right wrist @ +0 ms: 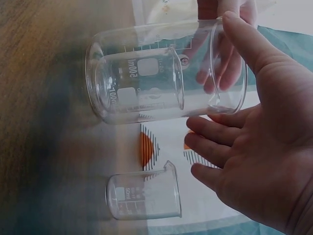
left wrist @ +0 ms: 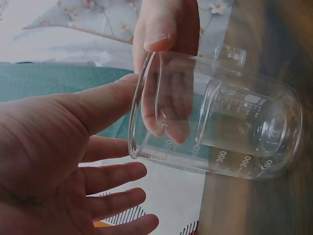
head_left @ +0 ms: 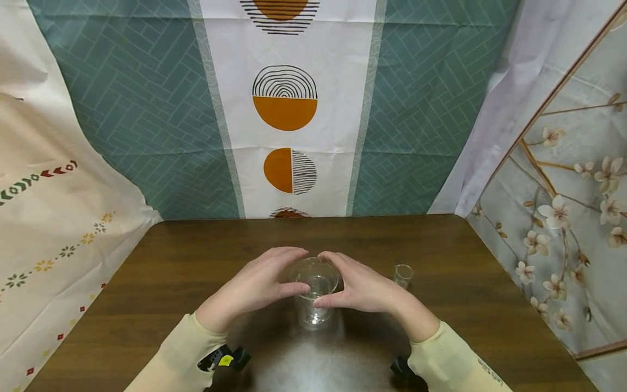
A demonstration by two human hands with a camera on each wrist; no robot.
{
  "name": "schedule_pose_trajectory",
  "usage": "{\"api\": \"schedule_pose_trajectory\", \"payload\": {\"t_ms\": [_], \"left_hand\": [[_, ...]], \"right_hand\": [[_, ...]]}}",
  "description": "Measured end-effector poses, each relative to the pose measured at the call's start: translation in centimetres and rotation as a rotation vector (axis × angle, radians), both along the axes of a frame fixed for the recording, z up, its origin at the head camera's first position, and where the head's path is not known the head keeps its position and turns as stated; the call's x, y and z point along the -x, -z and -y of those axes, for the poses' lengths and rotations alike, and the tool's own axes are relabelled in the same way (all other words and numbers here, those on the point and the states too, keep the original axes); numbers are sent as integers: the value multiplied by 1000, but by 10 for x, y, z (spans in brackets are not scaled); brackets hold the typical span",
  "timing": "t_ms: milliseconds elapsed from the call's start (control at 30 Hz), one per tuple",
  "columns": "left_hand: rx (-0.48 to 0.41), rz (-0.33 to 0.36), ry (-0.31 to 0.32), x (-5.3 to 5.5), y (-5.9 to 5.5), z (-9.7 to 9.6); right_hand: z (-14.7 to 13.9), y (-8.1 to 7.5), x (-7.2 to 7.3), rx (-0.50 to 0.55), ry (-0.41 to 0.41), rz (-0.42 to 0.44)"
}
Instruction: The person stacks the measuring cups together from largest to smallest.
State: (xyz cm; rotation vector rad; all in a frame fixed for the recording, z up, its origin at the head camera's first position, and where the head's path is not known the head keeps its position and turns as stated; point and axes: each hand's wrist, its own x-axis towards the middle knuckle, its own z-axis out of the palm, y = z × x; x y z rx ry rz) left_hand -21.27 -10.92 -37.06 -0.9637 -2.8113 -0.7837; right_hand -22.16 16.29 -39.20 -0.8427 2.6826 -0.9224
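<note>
A large clear glass beaker (head_left: 313,321), printed 500 ml in the right wrist view, stands upright on the table. Inside it sits a smaller glass beaker (right wrist: 146,83). My left hand (head_left: 259,280) is on the left of the large beaker's rim, thumb at the near side and the other fingers spread loosely apart. On the opposite side is my right hand (head_left: 364,283), its thumb overlapping the rim and its fingers extended along the far side. Neither hand's fingers curl tightly round the glass.
To the right, beyond my right hand, stands a third small beaker (head_left: 404,276), marked 50 ml. The dark brown wooden table (head_left: 206,245) ends at a patterned green and white curtain (head_left: 294,136). Printed cloths hang along both sides.
</note>
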Motion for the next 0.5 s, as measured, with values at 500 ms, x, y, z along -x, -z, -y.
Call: {"api": "schedule_pose_trajectory", "payload": {"t_ms": [500], "left_hand": [[-34,18,8,-2,5,4]], "right_hand": [[-1,-1,-1,-4,1,-37]]}}
